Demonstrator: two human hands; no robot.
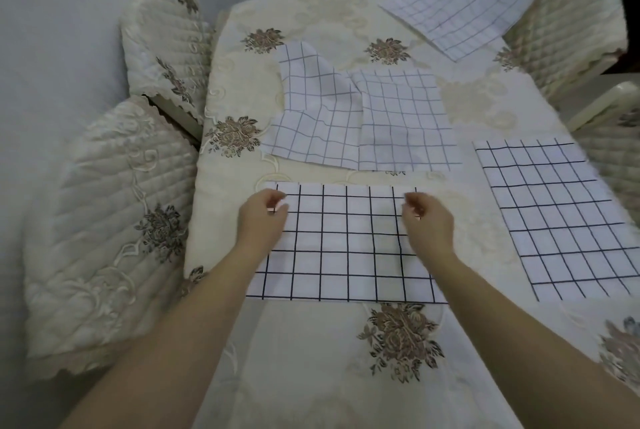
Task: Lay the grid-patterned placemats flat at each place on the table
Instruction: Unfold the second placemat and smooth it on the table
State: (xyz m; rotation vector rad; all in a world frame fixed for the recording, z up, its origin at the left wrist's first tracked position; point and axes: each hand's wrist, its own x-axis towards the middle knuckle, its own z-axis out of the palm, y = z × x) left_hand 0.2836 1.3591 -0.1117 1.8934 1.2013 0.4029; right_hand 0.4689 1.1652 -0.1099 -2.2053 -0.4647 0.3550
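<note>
My left grip [263, 221] and right grip [429, 224], fingers curled, seem to pinch the far corners of the near placemat [346, 255], flat on the counter [311, 376], long axis crosswise; crumpled placemats [363, 120] lie just beyond.

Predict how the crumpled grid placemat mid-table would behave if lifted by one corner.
Probably floppy: the crumpled placemat already folds and buckles upward. Likely light, since it looks thin. It may snag rather than slide on the embroidered tablecloth.
</note>
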